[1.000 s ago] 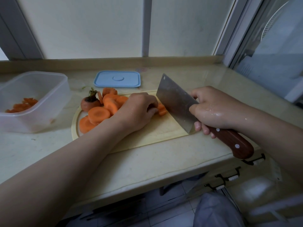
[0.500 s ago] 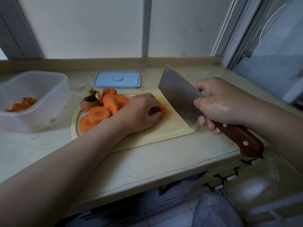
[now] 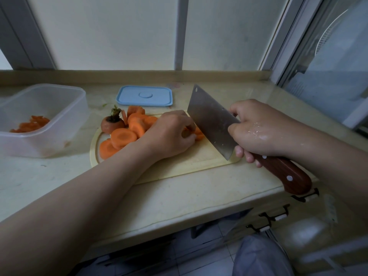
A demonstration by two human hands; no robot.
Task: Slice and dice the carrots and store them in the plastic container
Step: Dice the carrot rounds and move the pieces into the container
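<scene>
Countertop: one cleaver, one container

Thick orange carrot rounds are lying piled left of centre, beside a carrot end with a leafy stub. A small carrot piece is sitting at centre, partly hidden. The translucent, open-topped plastic container is standing at the left edge, holding diced carrot.

I've got the board mid-counter. Container left of it, dice inside. Lid behind the board. Slices and carrot top on the board's left end. To their right, left hand on a piece. Cleaver just right of that, in right hand.
</scene>
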